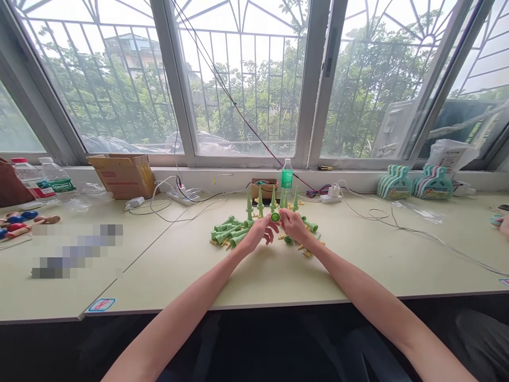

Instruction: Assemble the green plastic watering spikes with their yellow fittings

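Note:
My left hand (260,233) pinches a green plastic cone-like part (275,217) by its round end, its other fingers curled loosely below. Close against that part, my right hand (295,227) is closed; whatever its fingers grip is hidden. Behind the hands stand several upright green pointed cones (260,201). A heap of green tubular parts (228,231) lies left of my left hand, with small yellow pegs (307,254) scattered around. Another green part (288,240) rests on the table under my right hand.
A green-labelled bottle (287,175) and a small open box (264,189) stand behind the cones. Power strips (185,196) and white cables lie along the windowsill. Pastel plastic handles (393,183) sit back right. Another person's hand (504,225) shows at the right edge.

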`<state>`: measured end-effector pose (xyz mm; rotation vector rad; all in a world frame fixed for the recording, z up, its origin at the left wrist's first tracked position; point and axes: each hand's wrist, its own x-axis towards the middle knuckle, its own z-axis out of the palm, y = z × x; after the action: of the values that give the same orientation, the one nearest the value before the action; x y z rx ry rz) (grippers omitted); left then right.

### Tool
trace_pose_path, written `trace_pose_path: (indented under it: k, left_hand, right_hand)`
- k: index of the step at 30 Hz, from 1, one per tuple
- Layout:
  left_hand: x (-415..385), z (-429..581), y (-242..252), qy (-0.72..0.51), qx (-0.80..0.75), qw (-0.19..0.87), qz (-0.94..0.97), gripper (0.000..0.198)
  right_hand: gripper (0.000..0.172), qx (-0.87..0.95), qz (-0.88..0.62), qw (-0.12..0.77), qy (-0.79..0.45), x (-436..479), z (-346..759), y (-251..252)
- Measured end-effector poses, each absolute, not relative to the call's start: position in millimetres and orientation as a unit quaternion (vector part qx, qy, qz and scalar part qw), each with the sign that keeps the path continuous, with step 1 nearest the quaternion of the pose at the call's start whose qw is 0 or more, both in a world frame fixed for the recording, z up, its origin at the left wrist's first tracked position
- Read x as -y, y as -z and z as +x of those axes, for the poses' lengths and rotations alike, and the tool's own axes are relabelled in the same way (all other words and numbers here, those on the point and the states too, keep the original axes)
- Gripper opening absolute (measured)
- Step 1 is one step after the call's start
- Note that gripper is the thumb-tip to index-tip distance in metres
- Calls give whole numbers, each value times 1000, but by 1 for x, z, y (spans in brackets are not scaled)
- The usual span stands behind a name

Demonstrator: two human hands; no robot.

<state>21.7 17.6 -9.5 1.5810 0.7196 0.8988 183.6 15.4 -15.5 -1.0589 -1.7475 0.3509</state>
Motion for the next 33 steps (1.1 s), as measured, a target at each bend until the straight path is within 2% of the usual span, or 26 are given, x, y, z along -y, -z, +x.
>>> trace_pose_path:
  k: [8, 21, 33]
  left_hand:
    - [-17, 24, 10, -391, -305, 528, 689, 49]
    - [-26, 24, 21, -401, -283, 423, 762, 49]
    - [-23, 24, 20, -429, -308, 368, 765, 44]
  right_hand:
    - [45, 725, -447, 505, -141, -16, 185, 14]
    - [43, 726, -453, 503, -123, -20, 187, 16]
    - [42, 735, -451, 495, -107, -24, 190, 19]
